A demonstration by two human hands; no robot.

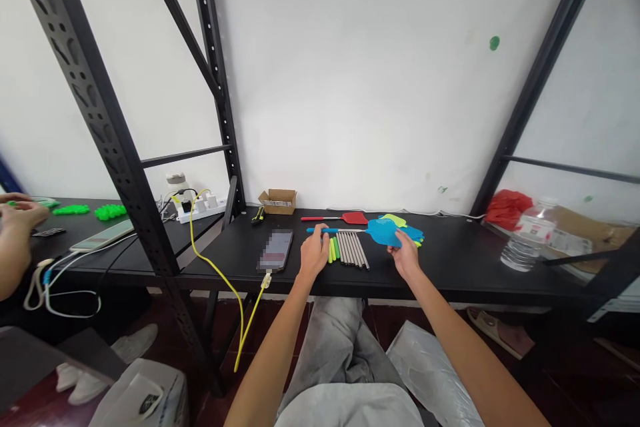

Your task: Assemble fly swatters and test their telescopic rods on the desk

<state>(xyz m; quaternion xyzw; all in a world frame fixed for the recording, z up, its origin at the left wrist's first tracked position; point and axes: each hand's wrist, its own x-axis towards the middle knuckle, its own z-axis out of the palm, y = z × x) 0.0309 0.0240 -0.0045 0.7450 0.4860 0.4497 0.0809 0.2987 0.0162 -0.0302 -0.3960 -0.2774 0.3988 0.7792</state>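
Note:
A blue fly swatter [383,232] lies level across both my hands, just above the black tabletop. My left hand [314,254] is closed around its blue handle; my right hand [404,256] pinches the lower right edge of its head. Below the shaft, between my hands, is a row of several silver metal tubes [354,251], with yellow-green and green handle grips [333,250] at its left end. Behind lies a red fly swatter [355,218]. Yellow-green [397,220] and blue swatter heads [414,233] are partly hidden behind the held one.
Left on the table [465,267] are a phone [275,250] with a yellow cable, a small cardboard box [279,202] and a power strip [203,209]. A water bottle [531,235] and red bag [507,208] stand right. Black shelf posts [100,107] flank me; another person's hand [20,217] is far left.

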